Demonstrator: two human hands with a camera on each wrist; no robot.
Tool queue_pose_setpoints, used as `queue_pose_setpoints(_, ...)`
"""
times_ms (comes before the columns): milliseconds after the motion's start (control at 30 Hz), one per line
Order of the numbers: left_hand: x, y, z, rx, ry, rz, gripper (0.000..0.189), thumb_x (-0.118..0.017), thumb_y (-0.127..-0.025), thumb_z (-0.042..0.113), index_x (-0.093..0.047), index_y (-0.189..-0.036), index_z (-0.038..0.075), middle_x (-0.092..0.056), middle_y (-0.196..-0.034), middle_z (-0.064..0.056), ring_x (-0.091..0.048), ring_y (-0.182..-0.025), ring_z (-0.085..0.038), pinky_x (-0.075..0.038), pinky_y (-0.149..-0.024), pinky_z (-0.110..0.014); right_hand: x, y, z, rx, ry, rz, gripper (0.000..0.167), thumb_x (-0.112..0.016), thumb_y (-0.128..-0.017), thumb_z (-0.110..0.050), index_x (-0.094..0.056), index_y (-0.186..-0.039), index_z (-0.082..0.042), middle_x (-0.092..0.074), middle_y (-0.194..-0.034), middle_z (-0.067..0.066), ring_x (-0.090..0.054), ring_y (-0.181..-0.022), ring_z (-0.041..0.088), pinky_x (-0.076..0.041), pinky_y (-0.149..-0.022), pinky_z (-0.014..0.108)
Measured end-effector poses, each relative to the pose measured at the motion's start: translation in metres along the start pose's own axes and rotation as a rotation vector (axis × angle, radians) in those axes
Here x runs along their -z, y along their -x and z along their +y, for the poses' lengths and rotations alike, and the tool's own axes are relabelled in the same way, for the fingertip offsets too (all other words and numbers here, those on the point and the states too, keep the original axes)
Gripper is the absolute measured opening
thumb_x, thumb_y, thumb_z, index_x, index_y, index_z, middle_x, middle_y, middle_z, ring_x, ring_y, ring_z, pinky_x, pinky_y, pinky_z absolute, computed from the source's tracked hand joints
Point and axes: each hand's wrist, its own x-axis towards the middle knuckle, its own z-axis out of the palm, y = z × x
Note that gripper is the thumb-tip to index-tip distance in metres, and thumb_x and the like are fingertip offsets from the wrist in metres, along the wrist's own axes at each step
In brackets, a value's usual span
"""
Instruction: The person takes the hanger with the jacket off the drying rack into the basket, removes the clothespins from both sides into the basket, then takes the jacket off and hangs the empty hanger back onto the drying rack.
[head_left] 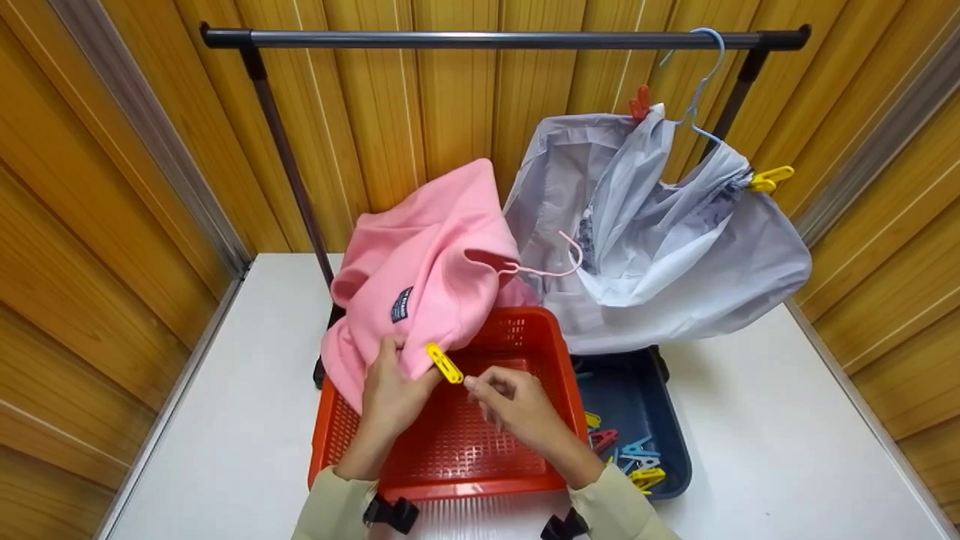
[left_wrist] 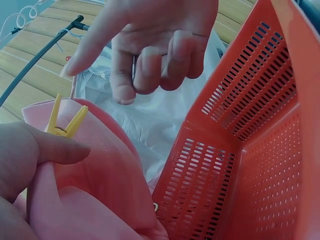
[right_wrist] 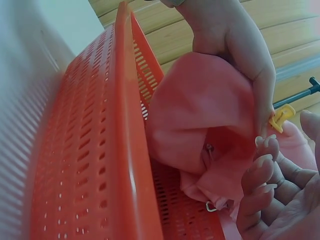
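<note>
From behind the person, I'm taking the red basket's middle as the dial's centre, with twelve straight ahead. Wood-panelled walls (head_left: 450,112) are closing in the far side and both flanks, and a white table (head_left: 750,435) is spreading beneath everything. A dark clothes rack (head_left: 450,40) is running its rail across twelve o'clock. Between one and two, a grey-white cloth (head_left: 675,262) is hanging in loose folds. The red basket (head_left: 450,450) is sitting below, while the pink garment (head_left: 435,240) is bunching between ten and twelve, partly over its rim, showing a dark label (head_left: 401,304). At three, a navy tray (head_left: 622,390) is holding loose pegs (head_left: 646,478).

The left hand (head_left: 397,394), at ten, is pinching the pink garment with its thumb on the front. The right hand (head_left: 517,412), at three, is hovering with loosely bent fingers, holding nothing.

Toward one, a blue hanger (head_left: 701,86) is hooking the rail, and a pink hanger (head_left: 555,274) is poking from the garment. A red peg (head_left: 639,103) and a second yellow peg (head_left: 769,179) are gripping the cloth. At twelve, a yellow peg (head_left: 445,364) is sticking out from the garment's edge, beside the left thumb.
</note>
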Motion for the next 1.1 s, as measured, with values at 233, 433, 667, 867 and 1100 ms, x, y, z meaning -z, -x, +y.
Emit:
queue_pose_setpoints(233,-0.002,0.001,-0.002,-0.012,-0.007,0.005,0.051,-0.081,-0.073,0.024,-0.050,-0.108,0.005,-0.060,-0.091,-0.013,-0.052,-0.078,-0.023,-0.039,-0.069,-0.032,-0.008,-0.001,-0.005,-0.014,-0.015,-0.026,0.035,-0.060,-0.095,-0.034,-0.065,-0.087,0.000,-0.053,-0.061,0.003,-0.046,-0.050,0.009,-0.040,-0.047,0.020)
queue_pose_setpoints(433,-0.003,0.002,-0.002,-0.002,-0.019,0.007,0.052,-0.081,-0.071,0.024,-0.050,-0.108,0.006,-0.061,-0.093,-0.014,-0.053,-0.079,-0.023,-0.040,-0.069,-0.033,-0.013,-0.001,-0.007,-0.027,-0.002,-0.018,0.033,-0.061,-0.094,-0.035,-0.064,-0.085,-0.004,-0.053,-0.060,0.004,-0.046,-0.049,0.009,-0.039,-0.046,0.019)
queue_pose_setpoints(667,-0.004,0.002,-0.004,-0.007,-0.029,0.012,0.049,-0.080,-0.072,0.021,-0.050,-0.108,0.007,-0.061,-0.093,-0.013,-0.052,-0.078,-0.024,-0.040,-0.070,-0.033,-0.017,-0.003,-0.005,-0.024,-0.032,-0.023,0.036,-0.060,-0.094,-0.036,-0.063,-0.083,-0.002,-0.052,-0.059,0.001,-0.045,-0.047,0.008,-0.039,-0.045,0.019)
queue_pose_setpoints(867,-0.004,0.005,-0.005,-0.021,-0.035,0.015,0.048,-0.080,-0.073,0.022,-0.050,-0.107,0.006,-0.060,-0.094,-0.013,-0.052,-0.081,-0.024,-0.039,-0.071,-0.034,-0.019,-0.003,-0.006,-0.051,-0.063,-0.028,0.032,-0.060,-0.095,-0.033,-0.064,-0.084,-0.002,-0.053,-0.060,0.002,-0.046,-0.048,0.010,-0.040,-0.046,0.022)
queue_pose_setpoints(1100,-0.005,0.006,-0.006,-0.008,-0.027,0.013,0.049,-0.080,-0.072,0.020,-0.050,-0.108,0.007,-0.061,-0.095,-0.015,-0.052,-0.081,-0.025,-0.040,-0.072,-0.034,-0.020,-0.003,-0.006,-0.034,-0.081,-0.015,0.031,-0.061,-0.094,-0.032,-0.064,-0.087,-0.001,-0.054,-0.062,0.002,-0.047,-0.050,0.009,-0.041,-0.046,0.021)
